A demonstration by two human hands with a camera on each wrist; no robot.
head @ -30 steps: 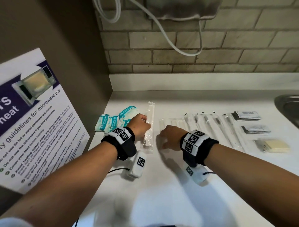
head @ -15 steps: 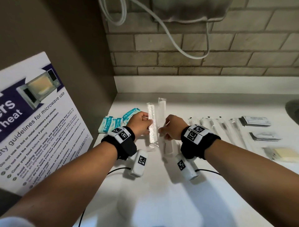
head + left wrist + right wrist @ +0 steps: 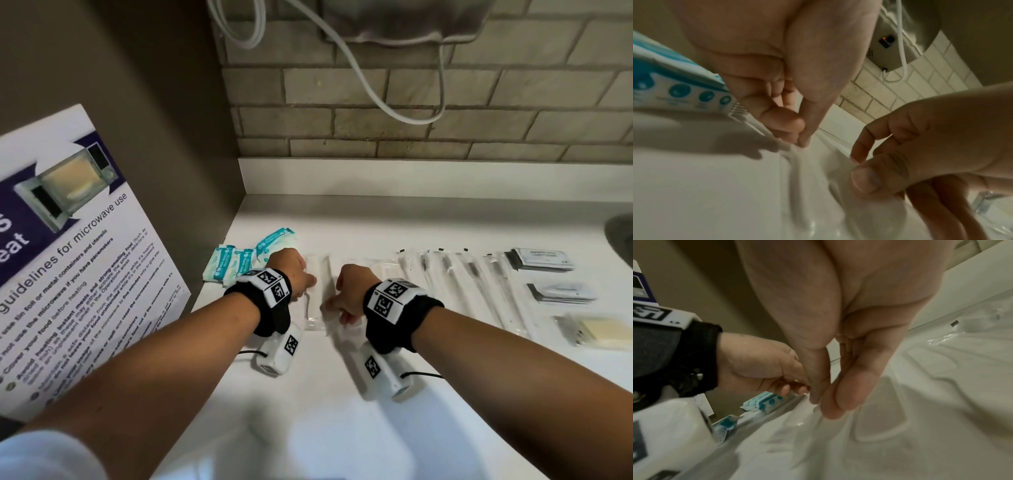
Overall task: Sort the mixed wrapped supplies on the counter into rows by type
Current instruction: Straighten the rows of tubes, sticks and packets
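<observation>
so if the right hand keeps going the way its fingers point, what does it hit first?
The right hand points down and slightly left, pinching a clear wrapped packet. Straight on it would press into that packet and the counter beneath; depth to the left hand is unclear.

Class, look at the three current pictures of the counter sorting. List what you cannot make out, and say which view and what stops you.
- Head view: print on the grey packets is too small.
- Head view: the sink is cut off by the right edge.
- Head view: the left hand hides its own fingertips.
- Left wrist view: contents of the clear wrapper are blurred.
- Right wrist view: the right hand hides the counter beyond it.
</observation>
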